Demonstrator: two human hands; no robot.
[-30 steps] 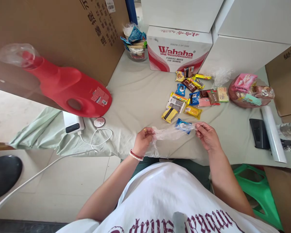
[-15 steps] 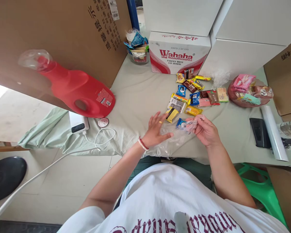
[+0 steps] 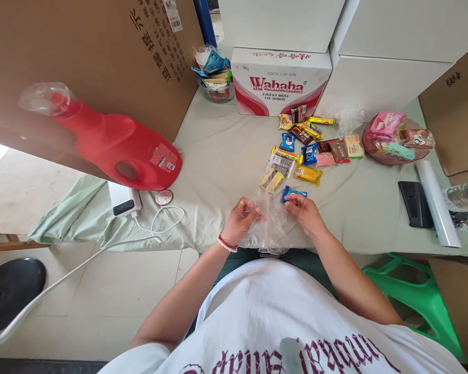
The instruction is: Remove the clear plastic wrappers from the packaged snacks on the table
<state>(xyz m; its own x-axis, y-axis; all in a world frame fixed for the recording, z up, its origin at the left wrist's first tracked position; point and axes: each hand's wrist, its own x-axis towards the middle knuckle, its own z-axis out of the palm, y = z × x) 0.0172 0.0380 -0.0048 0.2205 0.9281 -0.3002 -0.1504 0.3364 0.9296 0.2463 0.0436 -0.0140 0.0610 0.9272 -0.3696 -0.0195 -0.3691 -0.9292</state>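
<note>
A clear plastic bag (image 3: 273, 228) hangs between my hands near the table's front edge, its lower end reaching the edge. My left hand (image 3: 239, 222) is closed, thumb and fingers pinching the bag's left side. My right hand (image 3: 304, 214) pinches at the bag's right side, though the thin film is hard to make out there. Just beyond my right fingertips lies a blue snack packet (image 3: 294, 194), partly covered by them. Farther off are a yellow-and-clear packet (image 3: 272, 180), a yellow wrapped snack (image 3: 308, 175) and several other small wrapped snacks.
A pink bowl of snacks (image 3: 378, 154) stands right of the pile, near a crumpled plastic wrap (image 3: 349, 120). A Wahaha carton (image 3: 281, 106) closes off the back. To the left are a red detergent bottle (image 3: 140, 150) and a white power bank (image 3: 124, 199) with its cable.
My right hand has moved left and lowered the bunched plastic, which now spreads between both hands. My left hand has gone from spread fingers to a pinch.
</note>
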